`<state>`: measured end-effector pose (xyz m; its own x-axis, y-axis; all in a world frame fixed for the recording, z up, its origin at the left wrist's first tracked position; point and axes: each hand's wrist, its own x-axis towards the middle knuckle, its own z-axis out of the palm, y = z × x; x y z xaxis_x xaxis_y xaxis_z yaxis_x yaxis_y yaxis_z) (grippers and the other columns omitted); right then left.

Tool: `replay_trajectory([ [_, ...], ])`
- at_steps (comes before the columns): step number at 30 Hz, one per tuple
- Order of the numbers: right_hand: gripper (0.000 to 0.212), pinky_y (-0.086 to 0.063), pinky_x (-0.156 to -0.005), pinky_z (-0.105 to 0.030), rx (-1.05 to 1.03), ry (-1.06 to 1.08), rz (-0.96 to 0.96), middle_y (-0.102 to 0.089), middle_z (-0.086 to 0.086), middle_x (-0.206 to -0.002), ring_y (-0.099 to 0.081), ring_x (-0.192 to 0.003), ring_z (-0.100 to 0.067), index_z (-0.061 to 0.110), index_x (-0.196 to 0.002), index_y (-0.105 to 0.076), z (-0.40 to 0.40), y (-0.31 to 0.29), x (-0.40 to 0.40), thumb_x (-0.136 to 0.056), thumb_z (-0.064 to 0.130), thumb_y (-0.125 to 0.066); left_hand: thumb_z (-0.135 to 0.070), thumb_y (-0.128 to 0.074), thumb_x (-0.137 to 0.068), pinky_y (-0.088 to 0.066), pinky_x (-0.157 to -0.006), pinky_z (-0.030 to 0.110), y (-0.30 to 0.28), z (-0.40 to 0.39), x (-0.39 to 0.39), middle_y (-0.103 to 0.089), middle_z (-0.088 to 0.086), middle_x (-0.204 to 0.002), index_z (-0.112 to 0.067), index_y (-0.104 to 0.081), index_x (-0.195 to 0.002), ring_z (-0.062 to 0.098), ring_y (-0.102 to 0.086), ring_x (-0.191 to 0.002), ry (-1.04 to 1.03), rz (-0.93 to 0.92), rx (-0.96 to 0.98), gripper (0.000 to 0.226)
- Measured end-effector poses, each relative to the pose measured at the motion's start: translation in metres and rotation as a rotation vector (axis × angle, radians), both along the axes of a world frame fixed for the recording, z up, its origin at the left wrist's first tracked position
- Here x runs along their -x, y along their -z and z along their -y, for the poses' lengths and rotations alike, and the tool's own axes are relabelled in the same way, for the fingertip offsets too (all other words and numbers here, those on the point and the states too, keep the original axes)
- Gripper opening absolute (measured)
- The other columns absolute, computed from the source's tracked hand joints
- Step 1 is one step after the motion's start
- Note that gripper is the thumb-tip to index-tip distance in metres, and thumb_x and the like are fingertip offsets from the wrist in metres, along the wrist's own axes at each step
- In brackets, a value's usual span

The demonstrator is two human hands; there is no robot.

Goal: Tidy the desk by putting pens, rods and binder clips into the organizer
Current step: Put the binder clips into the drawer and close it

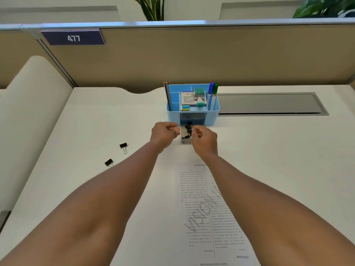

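Black binder clips (187, 130) are piled in the drawer (186, 139) pulled out from the blue organizer (193, 104). The drawer is flanked by the left hand (164, 133) and right hand (204, 140), both curled; whether anything is pinched cannot be told. Two binder clips (123, 145) (109, 162) are left on the open desk (278, 150) at the left.

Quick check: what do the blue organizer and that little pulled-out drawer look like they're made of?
Organizer: looks like moulded plastic, matte light blue, with thin even walls and rounded corners. Drawer: seems clear or greyish plastic, since the black binder clips show inside it; its pale sheen could also be metal, so I can't be sure.
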<state>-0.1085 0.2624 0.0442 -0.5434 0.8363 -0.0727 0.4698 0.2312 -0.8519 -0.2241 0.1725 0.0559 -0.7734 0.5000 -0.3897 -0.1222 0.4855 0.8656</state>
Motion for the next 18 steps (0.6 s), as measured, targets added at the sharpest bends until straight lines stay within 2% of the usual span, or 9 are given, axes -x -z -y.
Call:
replay_trajectory([
  [5, 0.026, -0.054, -0.088, -0.027, -0.016, -0.037, 0.02, -0.068, -0.005, -0.115, -0.063, -0.104, -0.019, 0.009, -0.119, -0.066, 0.016, -0.002, 0.008, -0.095, 0.014, -0.057, -0.003, -0.066, -0.089, -0.056, -0.087, 0.025, 0.004, 0.041, 0.013, -0.073, 0.006, -0.101, -0.008, -0.07, -0.117, 0.015, -0.072, -0.092, -0.097, 0.006, 0.021, 0.028],
  [8, 0.022, -0.049, -0.077, -0.021, -0.026, -0.12, 0.006, -0.069, -0.006, -0.107, -0.059, -0.091, -0.013, 0.009, -0.113, -0.068, 0.032, -0.003, 0.015, -0.094, 0.012, -0.056, -0.002, -0.063, -0.089, -0.056, -0.082, 0.022, 0.004, 0.072, 0.02, -0.073, 0.004, -0.094, -0.006, -0.071, -0.113, 0.015, -0.072, -0.088, -0.134, -0.004, 0.025, 0.026],
  [12, 0.023, -0.05, -0.082, -0.022, -0.008, -0.255, -0.006, -0.07, -0.005, -0.106, -0.059, -0.092, -0.012, 0.008, -0.11, -0.069, 0.059, -0.002, 0.024, -0.092, 0.009, -0.056, -0.008, -0.062, -0.088, -0.056, -0.087, 0.026, -0.002, 0.116, 0.029, -0.074, 0.002, -0.091, -0.014, -0.072, -0.108, 0.016, -0.072, -0.09, -0.183, -0.045, 0.081, 0.024],
  [14, 0.021, -0.053, -0.082, -0.026, 0.019, -0.31, -0.01, -0.07, -0.004, -0.101, -0.062, -0.091, -0.014, 0.009, -0.105, -0.071, 0.074, -0.002, 0.029, -0.091, 0.007, -0.055, -0.009, -0.06, -0.088, -0.054, -0.072, 0.021, -0.006, 0.137, 0.032, -0.074, 0.003, -0.09, -0.016, -0.072, -0.107, 0.016, -0.07, -0.086, -0.206, -0.057, 0.109, 0.024],
  [16, 0.021, -0.054, -0.081, -0.029, 0.046, -0.358, 0.004, -0.07, -0.003, -0.098, -0.063, -0.089, -0.016, 0.01, -0.101, -0.071, 0.089, -0.001, 0.033, -0.089, 0.006, -0.054, -0.01, -0.058, -0.088, -0.043, -0.053, 0.016, -0.007, 0.155, 0.032, -0.073, 0.002, -0.089, -0.018, -0.072, -0.104, 0.013, -0.066, -0.08, -0.22, -0.072, 0.146, 0.023],
  [18, 0.02, -0.054, -0.079, -0.032, 0.058, -0.408, 0.018, -0.07, -0.003, -0.095, -0.064, -0.087, -0.019, 0.011, -0.097, -0.071, 0.103, -0.001, 0.036, -0.089, 0.006, -0.053, -0.009, -0.056, -0.087, -0.041, -0.051, 0.016, -0.007, 0.17, 0.032, -0.07, 0.001, -0.083, -0.019, -0.072, -0.101, 0.013, -0.061, -0.074, -0.244, -0.078, 0.166, 0.023],
])
